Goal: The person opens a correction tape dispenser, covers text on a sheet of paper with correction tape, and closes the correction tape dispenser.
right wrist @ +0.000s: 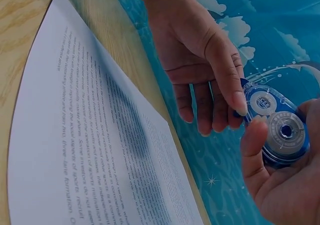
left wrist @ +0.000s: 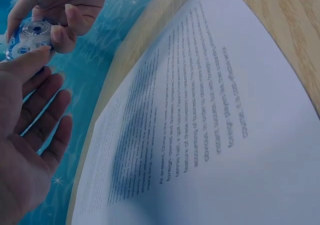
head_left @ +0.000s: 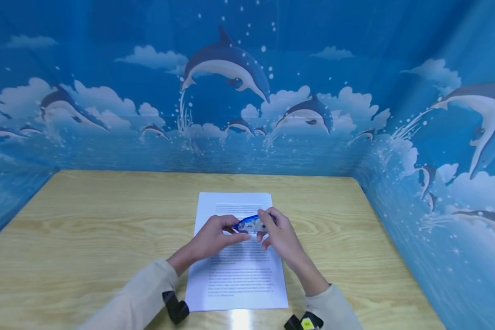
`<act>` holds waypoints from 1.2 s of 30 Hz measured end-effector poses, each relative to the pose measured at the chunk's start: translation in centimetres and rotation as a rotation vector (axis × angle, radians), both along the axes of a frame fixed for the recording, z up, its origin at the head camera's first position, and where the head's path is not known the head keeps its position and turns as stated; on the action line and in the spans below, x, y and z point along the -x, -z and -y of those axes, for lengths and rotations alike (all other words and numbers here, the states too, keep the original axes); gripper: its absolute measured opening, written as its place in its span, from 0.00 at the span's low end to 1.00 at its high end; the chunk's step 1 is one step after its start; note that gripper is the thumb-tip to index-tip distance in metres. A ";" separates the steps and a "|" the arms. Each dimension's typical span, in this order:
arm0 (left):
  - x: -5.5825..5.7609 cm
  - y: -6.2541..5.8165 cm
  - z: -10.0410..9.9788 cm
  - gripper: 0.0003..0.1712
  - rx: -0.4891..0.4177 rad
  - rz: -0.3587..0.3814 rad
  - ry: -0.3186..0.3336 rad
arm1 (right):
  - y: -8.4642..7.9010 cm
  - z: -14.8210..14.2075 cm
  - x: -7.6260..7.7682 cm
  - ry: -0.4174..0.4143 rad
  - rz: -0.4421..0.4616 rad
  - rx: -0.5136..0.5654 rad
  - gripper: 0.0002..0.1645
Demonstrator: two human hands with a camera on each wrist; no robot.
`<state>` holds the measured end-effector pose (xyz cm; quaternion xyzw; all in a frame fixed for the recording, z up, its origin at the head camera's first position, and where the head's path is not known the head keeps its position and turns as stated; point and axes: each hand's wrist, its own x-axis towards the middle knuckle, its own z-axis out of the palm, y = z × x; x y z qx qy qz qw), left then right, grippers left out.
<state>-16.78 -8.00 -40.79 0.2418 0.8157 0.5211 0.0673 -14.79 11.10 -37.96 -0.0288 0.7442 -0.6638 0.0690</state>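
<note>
A blue and clear correction tape dispenser [head_left: 249, 225] is held between both hands above the printed sheet of paper [head_left: 239, 288]. My left hand [head_left: 212, 238] pinches its narrow end between thumb and forefinger; the other fingers extend below. The wide end is gripped by my right hand [head_left: 280, 233]. Through the clear case [right wrist: 265, 102] in the right wrist view, two round spools show. Part of the dispenser is hidden behind fingers in the left wrist view. Beneath the hands, the paper lies flat with lines of dark text.
A light wooden table [head_left: 119, 220] carries the paper. Blue curtains [head_left: 148, 105] printed with dolphins and clouds stand along its back and sides. Black wrist devices [head_left: 175, 308] are worn at both sleeves.
</note>
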 end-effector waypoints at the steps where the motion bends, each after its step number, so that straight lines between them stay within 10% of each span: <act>1: 0.0 0.0 0.0 0.11 0.000 0.006 -0.009 | -0.1 0.0 0.0 -0.002 0.000 -0.002 0.20; 36: 0.4 -0.6 3.5 0.08 -0.034 -0.055 -0.033 | 0.4 0.0 0.3 -0.116 0.074 -0.062 0.27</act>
